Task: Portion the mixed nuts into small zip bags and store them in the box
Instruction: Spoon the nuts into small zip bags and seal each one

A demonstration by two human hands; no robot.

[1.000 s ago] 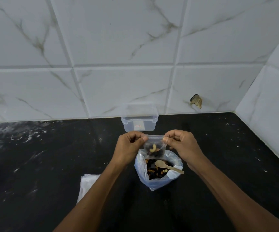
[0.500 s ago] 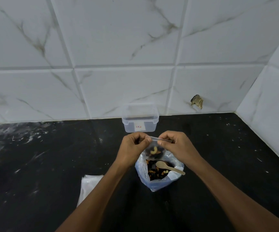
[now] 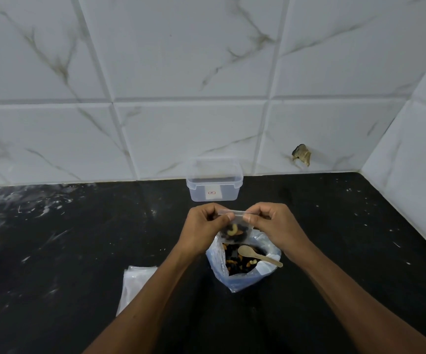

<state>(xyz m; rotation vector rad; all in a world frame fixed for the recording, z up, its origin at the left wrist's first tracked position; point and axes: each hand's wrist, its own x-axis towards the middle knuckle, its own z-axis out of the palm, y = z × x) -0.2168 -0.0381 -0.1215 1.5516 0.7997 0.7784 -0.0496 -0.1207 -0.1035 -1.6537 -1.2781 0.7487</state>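
Note:
A small clear zip bag [image 3: 235, 229] with a cashew and dark nuts in it hangs between my hands. My left hand [image 3: 203, 228] pinches its top edge at the left end. My right hand [image 3: 270, 226] pinches the same strip at the right end. Just below stands a large open plastic bag of mixed nuts [image 3: 242, 264] with a wooden spoon [image 3: 258, 255] lying across its contents. A clear lidless plastic box [image 3: 213, 185] sits behind them by the wall; I cannot see anything inside it.
A stack of flat empty zip bags [image 3: 136, 284] lies on the black counter [image 3: 53, 251] left of my left forearm. White marble tiles close off the back and the right side. A chipped hole [image 3: 302, 154] marks the back wall.
My right hand's fingers have slid inward along the top strip of the small bag towards my left hand. The bag has tilted a little. Nothing else has moved.

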